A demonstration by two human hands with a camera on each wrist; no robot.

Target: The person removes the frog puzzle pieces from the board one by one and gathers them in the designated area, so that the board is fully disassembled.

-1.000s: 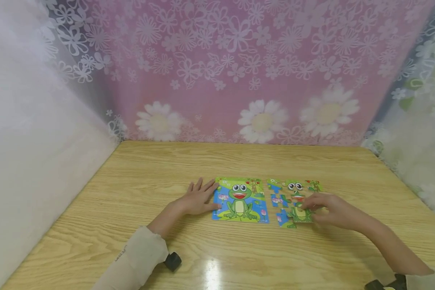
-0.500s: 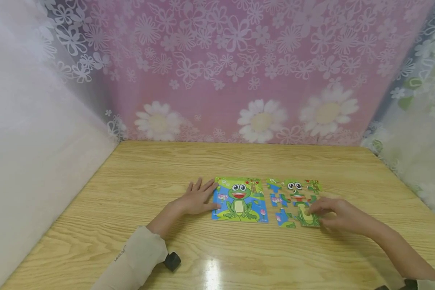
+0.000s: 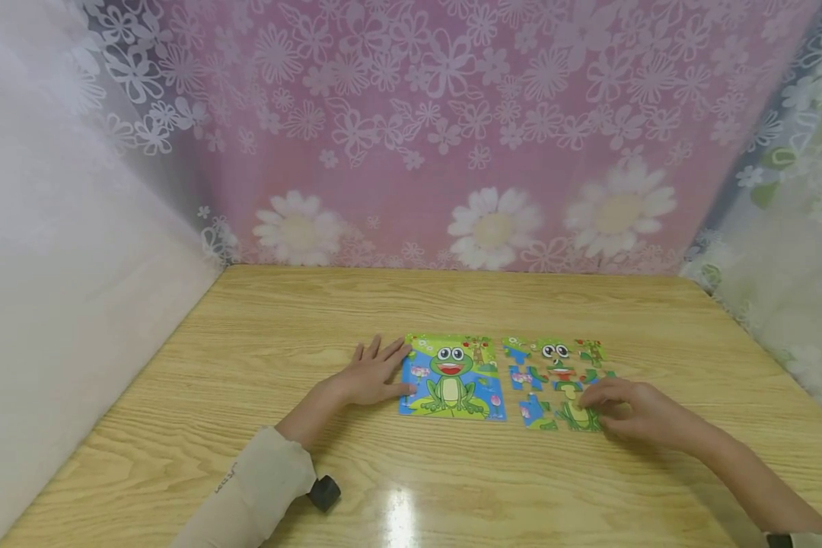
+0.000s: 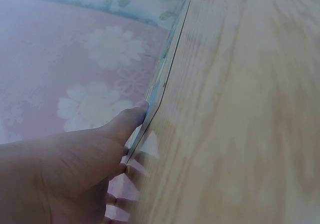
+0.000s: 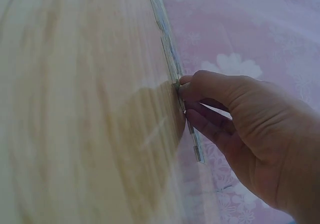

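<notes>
Fitting a piece into the lower row of the loose frog puzzle point(image 3: 555, 380) looks to us like the step in hand. That puzzle lies on the wooden table point(image 3: 411, 472) to the right of a finished frog picture point(image 3: 452, 377), the two near each other but apart. Gaps of bare wood show between several of its pieces, so we judge the job well begun but not done.

Our right hand point(image 3: 623, 411) is down on the bottom-right piece point(image 3: 578, 417), the one with the frog's legs. Its fingers are curled, and in the right wrist view the fingertips point(image 5: 187, 91) press against the piece's edge; we read that as a light pinch on the piece, not a lift. The next move, as we see it, calls for a small slide to the left and away from us so the tabs seat against the neighbours, without nudging the pieces that are already placed.

Our left hand point(image 3: 373, 377) lies flat with the fingers straight, fingertips touching the left edge of the finished picture and steadying it. It holds nothing.
</notes>
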